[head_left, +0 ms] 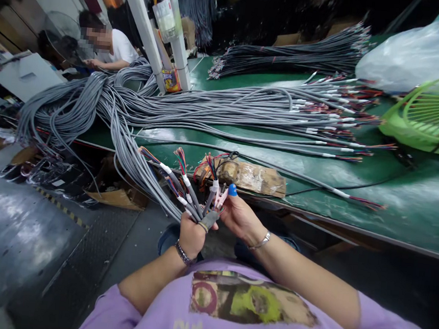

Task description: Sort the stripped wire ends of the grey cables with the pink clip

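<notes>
Purple shirt (245,310); left hand (192,235) grips grey, white-banded cables (194,201), wire ends (180,157) multicoloured; right hand (241,218) pinches a pinkish piece (221,197).

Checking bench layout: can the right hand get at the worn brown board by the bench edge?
Probably yes: the right hand is close to the worn brown board, and nothing visible blocks the way. It looks occupied, though, at the gray cables bunched in the left hand.

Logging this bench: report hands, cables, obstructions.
Left hand gripping grey cables. Right hand beside white-banded ends, grip unclear. Brown board beyond hands, on green bench.
</notes>
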{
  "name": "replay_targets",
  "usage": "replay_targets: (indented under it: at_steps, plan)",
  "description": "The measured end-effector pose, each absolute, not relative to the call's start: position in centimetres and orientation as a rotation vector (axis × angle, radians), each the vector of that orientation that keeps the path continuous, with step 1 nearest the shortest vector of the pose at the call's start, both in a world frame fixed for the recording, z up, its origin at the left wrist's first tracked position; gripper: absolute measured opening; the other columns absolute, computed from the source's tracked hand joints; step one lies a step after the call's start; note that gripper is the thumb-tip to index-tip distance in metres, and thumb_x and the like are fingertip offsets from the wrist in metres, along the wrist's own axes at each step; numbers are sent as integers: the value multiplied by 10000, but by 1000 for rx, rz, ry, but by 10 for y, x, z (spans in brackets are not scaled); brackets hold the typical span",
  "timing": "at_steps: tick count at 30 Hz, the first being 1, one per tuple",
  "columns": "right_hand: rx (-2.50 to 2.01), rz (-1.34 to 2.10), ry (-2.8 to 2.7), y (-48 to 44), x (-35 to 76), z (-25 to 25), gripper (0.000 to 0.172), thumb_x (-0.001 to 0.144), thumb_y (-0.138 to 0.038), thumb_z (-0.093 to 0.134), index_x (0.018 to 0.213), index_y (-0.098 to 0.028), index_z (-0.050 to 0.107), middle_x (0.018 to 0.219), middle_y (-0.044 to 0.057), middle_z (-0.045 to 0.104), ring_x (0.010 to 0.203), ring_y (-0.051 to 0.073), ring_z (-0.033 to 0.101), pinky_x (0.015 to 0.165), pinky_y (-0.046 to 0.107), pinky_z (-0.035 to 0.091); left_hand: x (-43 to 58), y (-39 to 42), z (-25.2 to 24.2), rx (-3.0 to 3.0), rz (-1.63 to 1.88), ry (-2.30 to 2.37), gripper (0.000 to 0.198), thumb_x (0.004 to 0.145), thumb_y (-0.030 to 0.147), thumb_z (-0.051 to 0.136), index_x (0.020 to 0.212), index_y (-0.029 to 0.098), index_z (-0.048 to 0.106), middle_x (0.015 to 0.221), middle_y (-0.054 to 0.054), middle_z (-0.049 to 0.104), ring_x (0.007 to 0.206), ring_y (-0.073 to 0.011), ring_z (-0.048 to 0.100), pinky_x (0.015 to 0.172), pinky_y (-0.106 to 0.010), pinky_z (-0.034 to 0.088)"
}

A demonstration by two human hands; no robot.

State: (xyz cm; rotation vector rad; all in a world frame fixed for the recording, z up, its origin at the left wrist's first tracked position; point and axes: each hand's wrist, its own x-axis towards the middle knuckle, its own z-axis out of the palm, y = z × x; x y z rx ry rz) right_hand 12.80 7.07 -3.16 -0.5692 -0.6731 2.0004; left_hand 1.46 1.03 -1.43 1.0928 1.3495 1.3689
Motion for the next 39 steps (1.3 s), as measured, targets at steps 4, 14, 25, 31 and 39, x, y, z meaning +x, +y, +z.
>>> replay_targets:
  at_steps: [4, 14, 25, 31, 39]
  plan:
    - [-534, 1968, -525, 72, 127, -31, 412, 774, -588, 635, 789, -177, 623, 669, 15, 615, 609, 144, 546, 554, 279, 450, 15, 9, -12, 1095, 1357, 1352, 226, 739, 321, 702, 587, 156, 677, 501, -10, 625, 519, -136, 574, 589, -255, 441]
    - [-546, 2020, -501, 67, 127, -30, 474, 776, -671, 560, 833, -203, 608, 710, 17, 606, 648, 156, 549, 565, 278, 455, 12, 7, -15, 1166, 1321, 1358, 297, 756, 345, 687, 528, 156, 657, 512, -18, 624, 496, -121, 533, 551, -250, 409]
    - [-579, 2266, -566, 56, 151, -38, 451, 687, -586, 716, 853, -170, 658, 787, 35, 636, 678, 131, 568, 641, 258, 460, 5, -3, -14, 1203, 1351, 1351, 214, 770, 317, 680, 621, 163, 687, 554, -20, 655, 560, -146, 590, 586, -264, 433]
    - [-630, 2195, -845, 47, 155, -26, 342, 660, -423, 800, 770, -147, 632, 660, -9, 576, 601, 108, 539, 622, 259, 419, 7, -1, -9, 1189, 1302, 1318, 254, 762, 348, 682, 597, 154, 680, 549, -33, 659, 554, -156, 604, 581, -269, 449]
    - [-652, 2061, -1230, 47, 153, -17, 360, 668, -466, 771, 727, -141, 627, 598, 6, 632, 525, 134, 571, 590, 279, 424, -1, 5, 2, 1271, 898, 1263, 268, 688, 359, 720, 560, 128, 670, 499, -37, 630, 489, -136, 554, 528, -251, 433]
